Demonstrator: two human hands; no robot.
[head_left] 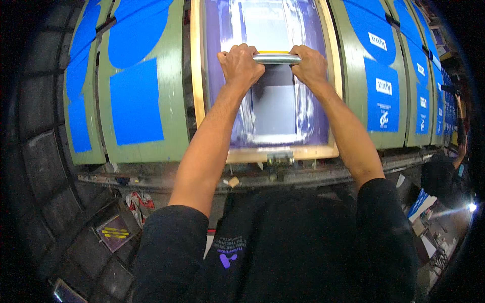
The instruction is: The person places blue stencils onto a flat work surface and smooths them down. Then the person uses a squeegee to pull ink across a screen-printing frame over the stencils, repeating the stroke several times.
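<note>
A squeegee (pixel 277 59) with a rounded metal handle and a thin yellow strip along its far side lies crosswise over a printing screen. My left hand (pixel 239 64) is closed round its left end, my right hand (pixel 309 64) round its right end. Both arms reach forward, nearly straight. The screen has a pale wooden frame (pixel 283 153), purple borders and a see-through middle smeared with white along its edges. Beneath the squeegee, a grey shadowed patch shows through the mesh. My fingers hide both ends of the handle.
Green boards with blue printed fabric stand on the left (pixel 135 101) and the right (pixel 382 101). A dark rail (pixel 151 175) runs along their near ends. A small tan block (pixel 233 182) sits by it. Another person (pixel 440 171) is at the far right, near a bright light (pixel 472 207).
</note>
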